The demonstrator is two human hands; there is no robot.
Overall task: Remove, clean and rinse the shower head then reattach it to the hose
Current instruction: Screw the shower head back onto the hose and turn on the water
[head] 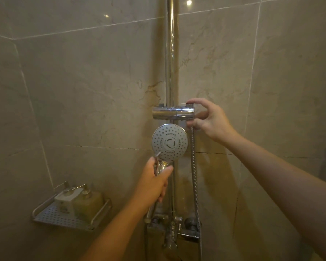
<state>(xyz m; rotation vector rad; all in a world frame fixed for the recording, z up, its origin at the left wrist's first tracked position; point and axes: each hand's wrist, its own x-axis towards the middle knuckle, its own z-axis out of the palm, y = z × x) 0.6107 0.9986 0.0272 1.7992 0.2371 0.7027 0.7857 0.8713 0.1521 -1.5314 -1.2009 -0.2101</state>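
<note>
The round chrome shower head [169, 142] faces me, its grey spray face full of small holes, just below the chrome holder [173, 113] on the vertical rail [171, 53]. My left hand [154, 181] is wrapped around the shower head's handle. My right hand [205, 117] pinches the right end of the holder between thumb and fingers. The ribbed metal hose [194, 170] hangs down from beside my right hand toward the mixer tap [174, 225]. The handle's lower end is hidden by my left hand.
A perforated metal shelf [51, 216] on the left wall carries pump bottles [88, 202]. Beige marble-look tiles cover the corner walls. The tap's valves and spout stick out low in the middle, under my left forearm.
</note>
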